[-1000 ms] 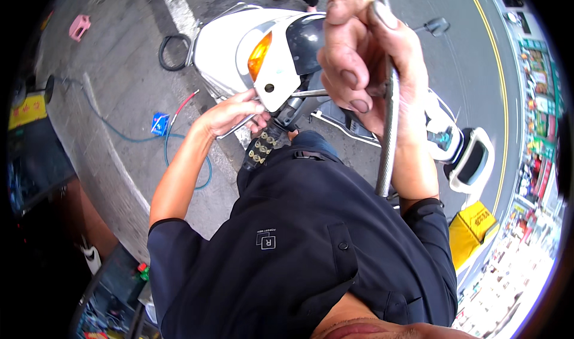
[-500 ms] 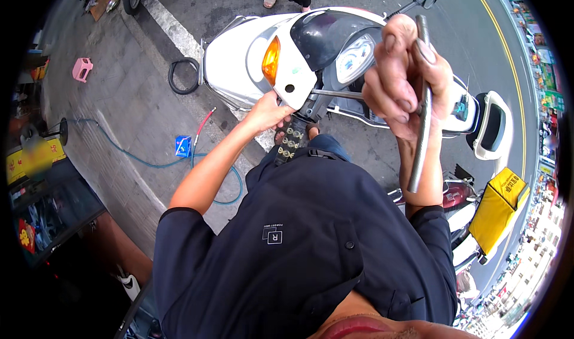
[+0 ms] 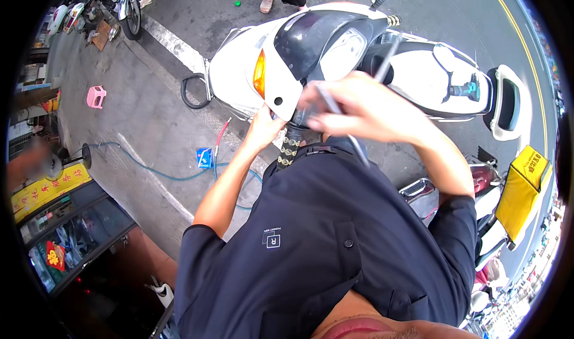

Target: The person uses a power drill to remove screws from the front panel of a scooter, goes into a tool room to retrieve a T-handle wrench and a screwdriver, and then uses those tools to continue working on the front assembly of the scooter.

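My left hand (image 3: pixel 263 128) grips the lower corner of the white handlebar cover (image 3: pixel 288 97) of a scooter, with some fingers hidden behind it. That cover carries an orange turn signal (image 3: pixel 259 75) and a round dark hole. Close beside it, my right hand (image 3: pixel 347 107) is smeared by motion, its fingers closed around a grey metal T-handle wrench (image 3: pixel 357 144). Its tip is hard to make out near the dark rubber handlebar grip (image 3: pixel 291 143). Next to my hands are the scooter's dark windshield (image 3: pixel 311 37) and round instrument panel (image 3: pixel 344 55).
A blue air hose (image 3: pixel 152 173) with a red end (image 3: pixel 222 130) and a blue box (image 3: pixel 204 157) lie on the pavement at left. A pink stool (image 3: pixel 96 97) stands farther off. Another person's feet (image 3: pixel 267 3) show beyond the scooter. At right is a yellow delivery box (image 3: pixel 523 189).
My right hand has dropped from in front of the view down and left to the handlebar, taking the wrench with it. My left hand stays on the cover. The view has shifted slightly.
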Available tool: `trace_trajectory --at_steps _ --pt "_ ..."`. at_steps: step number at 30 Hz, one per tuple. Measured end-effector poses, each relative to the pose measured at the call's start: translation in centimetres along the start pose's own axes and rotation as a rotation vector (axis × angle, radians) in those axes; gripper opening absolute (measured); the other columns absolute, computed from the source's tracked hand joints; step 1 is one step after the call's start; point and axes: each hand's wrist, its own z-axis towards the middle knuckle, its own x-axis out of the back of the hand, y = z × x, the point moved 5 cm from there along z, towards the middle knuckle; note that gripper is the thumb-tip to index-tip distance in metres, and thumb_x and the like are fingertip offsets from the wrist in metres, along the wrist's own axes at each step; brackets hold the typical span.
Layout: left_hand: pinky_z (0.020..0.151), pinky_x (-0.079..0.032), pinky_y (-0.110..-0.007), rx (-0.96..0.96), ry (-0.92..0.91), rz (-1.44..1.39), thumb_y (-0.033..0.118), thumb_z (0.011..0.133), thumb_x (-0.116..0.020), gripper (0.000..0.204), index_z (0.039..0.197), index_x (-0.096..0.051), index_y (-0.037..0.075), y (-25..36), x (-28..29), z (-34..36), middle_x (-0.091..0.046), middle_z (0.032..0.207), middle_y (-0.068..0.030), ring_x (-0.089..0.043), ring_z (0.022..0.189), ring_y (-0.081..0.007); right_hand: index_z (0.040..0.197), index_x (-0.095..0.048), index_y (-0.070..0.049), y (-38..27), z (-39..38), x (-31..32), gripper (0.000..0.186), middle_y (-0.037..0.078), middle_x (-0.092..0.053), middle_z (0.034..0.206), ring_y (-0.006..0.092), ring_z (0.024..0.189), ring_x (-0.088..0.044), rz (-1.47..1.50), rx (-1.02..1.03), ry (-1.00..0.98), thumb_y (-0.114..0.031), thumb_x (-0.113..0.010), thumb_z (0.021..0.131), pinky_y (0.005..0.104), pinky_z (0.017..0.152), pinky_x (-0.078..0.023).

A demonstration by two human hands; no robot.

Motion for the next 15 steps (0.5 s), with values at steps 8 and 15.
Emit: trace_trajectory --at_steps 8,15 --pt "0.053 -0.045 -0.023 0.161 -0.151 -0.368 0.016 0.088 -0.075 0.057 0.137 -0.049 0.003 1.5 0.4 -1.5 -0.067 0.085 -0.0018 -0.059 0.064 -0.006 0.108 -0.07 -0.009 8.1 5.7 -6.1 0.031 0.013 -0.064 0.095 0.0296 0.074 -0.074 -0.707 0.263 0.18 -0.015 -0.073 0.078 0.0424 0.061 -0.059" --pt "0.052 -0.045 -0.022 0.188 -0.297 -0.595 0.02 0.086 -0.078 0.065 0.14 -0.043 0.002 1.0 0.7 -1.3 -0.067 0.086 -0.0049 -0.061 0.063 -0.0091 0.118 -0.064 -0.01 8.0 5.5 -5.2 0.045 0.006 -0.057 0.094 0.0248 0.081 -0.07 -0.749 0.261 0.193 -0.025 -0.08 0.079 0.0372 0.065 -0.056"
